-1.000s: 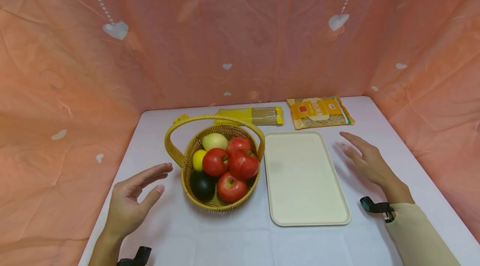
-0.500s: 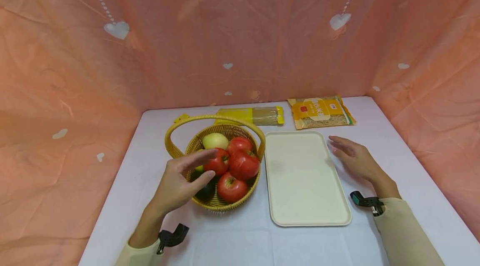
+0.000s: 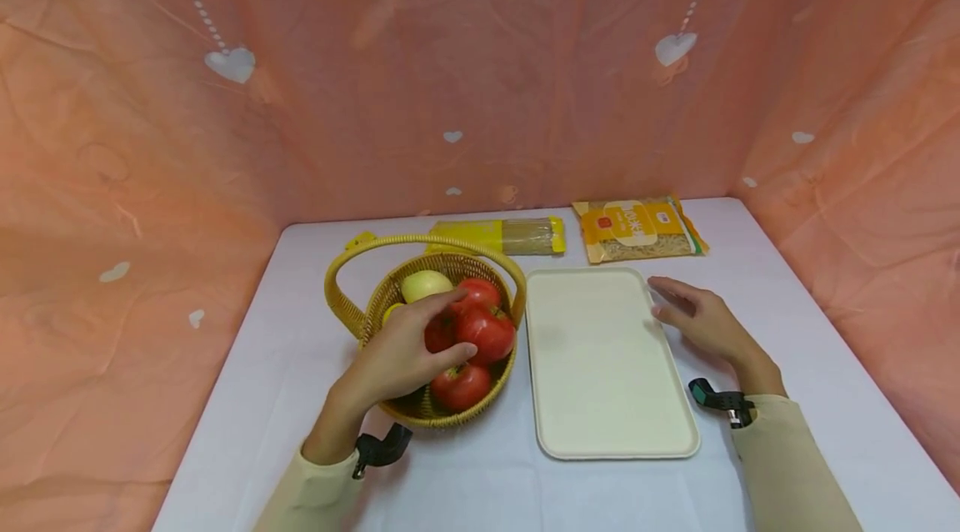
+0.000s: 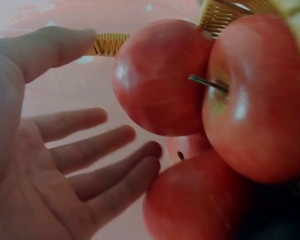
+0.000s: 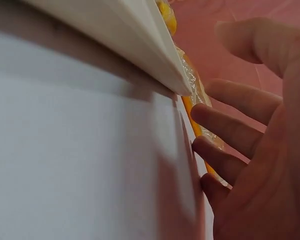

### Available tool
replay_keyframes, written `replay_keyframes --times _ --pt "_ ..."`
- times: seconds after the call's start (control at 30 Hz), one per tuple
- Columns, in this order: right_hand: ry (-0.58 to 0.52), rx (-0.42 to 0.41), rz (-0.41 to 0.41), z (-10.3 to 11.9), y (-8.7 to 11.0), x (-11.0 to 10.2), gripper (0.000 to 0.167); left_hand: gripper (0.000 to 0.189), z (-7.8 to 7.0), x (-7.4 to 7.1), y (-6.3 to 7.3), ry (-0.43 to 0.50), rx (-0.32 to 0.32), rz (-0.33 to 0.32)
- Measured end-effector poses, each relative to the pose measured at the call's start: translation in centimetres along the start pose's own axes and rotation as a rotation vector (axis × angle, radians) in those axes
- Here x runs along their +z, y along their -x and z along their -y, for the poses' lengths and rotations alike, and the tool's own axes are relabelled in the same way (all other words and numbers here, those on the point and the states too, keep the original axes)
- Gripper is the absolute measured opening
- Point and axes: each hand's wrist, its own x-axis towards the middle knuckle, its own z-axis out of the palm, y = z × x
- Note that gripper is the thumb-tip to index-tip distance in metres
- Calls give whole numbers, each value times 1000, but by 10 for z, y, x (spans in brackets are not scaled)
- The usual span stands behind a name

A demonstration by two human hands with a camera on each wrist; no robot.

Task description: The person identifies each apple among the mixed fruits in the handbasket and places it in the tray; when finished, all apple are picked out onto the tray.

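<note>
My left hand [image 3: 405, 353] reaches over the left side of a wicker basket [image 3: 442, 423], thumb and fingers spread apart. Right at its fingertips are several red apples [image 3: 486, 333]; in the left wrist view the nearest apple [image 4: 190, 200] overlaps the fingertips, and nothing lies in the palm. A pale green fruit [image 3: 427, 283] sits at the basket's back, while a yellow one [image 3: 391, 312] is mostly hidden by the hand. Beside the right edge of a cream tray [image 3: 611, 365], my right hand [image 3: 708, 322] hovers with fingers extended, holding nothing.
A tall arched basket handle [image 3: 427, 240] rises behind the fruit. Along the back of the white table lie a yellow pack of noodles [image 3: 525, 237] and an orange bag of grain [image 3: 637, 229]. Pink cloth [image 3: 487, 98] hangs around the back and sides.
My left hand has moved right, from beside the basket to over the fruit, now covering the dark round fruit. The right hand has shifted left toward the tray's edge.
</note>
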Motion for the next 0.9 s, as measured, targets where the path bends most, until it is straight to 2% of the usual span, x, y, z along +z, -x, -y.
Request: replay_keyframes --times 0.1,0.27,0.6,0.77,0.9 --pt "-12 2 -1 -1 -1 3 72 78 -4 2 -6 -22 -34 47" --pt "4 15 0 -1 -3 6 72 78 -8 8 -15 -82 -48 92" --pt "79 -6 8 -6 -6 8 75 75 -11 21 -24 -270 -60 62" --pt "90 6 8 -9 -6 7 76 75 -11 23 -25 -254 -68 44" --pt "106 -1 6 -10 -7 7 77 74 -11 19 -23 -174 -72 41"
